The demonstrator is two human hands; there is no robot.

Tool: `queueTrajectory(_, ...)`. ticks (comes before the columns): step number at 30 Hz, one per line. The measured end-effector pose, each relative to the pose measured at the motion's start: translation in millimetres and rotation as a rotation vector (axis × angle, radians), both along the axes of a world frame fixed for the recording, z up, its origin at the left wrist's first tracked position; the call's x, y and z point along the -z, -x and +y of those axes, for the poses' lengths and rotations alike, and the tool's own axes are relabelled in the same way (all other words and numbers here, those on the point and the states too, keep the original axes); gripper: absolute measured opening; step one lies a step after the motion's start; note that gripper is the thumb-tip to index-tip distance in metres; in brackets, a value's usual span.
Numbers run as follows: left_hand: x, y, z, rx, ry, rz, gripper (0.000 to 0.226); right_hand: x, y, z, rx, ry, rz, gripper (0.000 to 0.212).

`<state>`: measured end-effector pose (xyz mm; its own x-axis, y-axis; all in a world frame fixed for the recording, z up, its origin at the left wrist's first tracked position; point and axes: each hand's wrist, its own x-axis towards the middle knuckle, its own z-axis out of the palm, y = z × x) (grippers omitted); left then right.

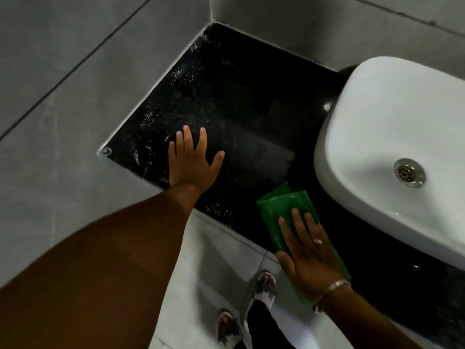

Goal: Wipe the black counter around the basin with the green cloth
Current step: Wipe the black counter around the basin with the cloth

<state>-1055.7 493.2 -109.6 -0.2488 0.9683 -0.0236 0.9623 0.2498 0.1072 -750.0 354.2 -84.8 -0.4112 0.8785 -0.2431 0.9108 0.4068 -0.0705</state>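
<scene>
The black counter fills the corner between two grey tiled walls, with water droplets along its left edge. A white basin stands on it at the right. A folded green cloth lies flat on the counter's front edge, just left of the basin. My right hand presses flat on the near part of the cloth, fingers spread, a ring and a bracelet on it. My left hand rests flat on the bare counter to the left, fingers apart, holding nothing.
Grey tiled walls close the counter at the left and back. The basin's metal drain shows at the right. Below the counter's front edge is a light tiled floor with my two sandalled feet.
</scene>
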Motion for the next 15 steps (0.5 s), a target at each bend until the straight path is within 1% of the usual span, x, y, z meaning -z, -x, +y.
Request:
queueTrajectory(3,-1,1,0,-0.007,0.0,-0.004,0.078,-3,12,5,0.059,0.018,-0.017,0.068)
queueTrajectory(7,0,7,2,0.058,0.034,-0.01,0.076,-8,66,22,0.077,0.035,0.006,0.071)
queueTrajectory(12,-16,87,46,0.06,0.042,-0.053,0.068,-7,155,44,0.149,0.029,0.053,0.073)
queueTrajectory(15,-14,128,62,0.227,0.09,-0.063,0.063,-4,207,57,0.232,0.021,0.091,0.072)
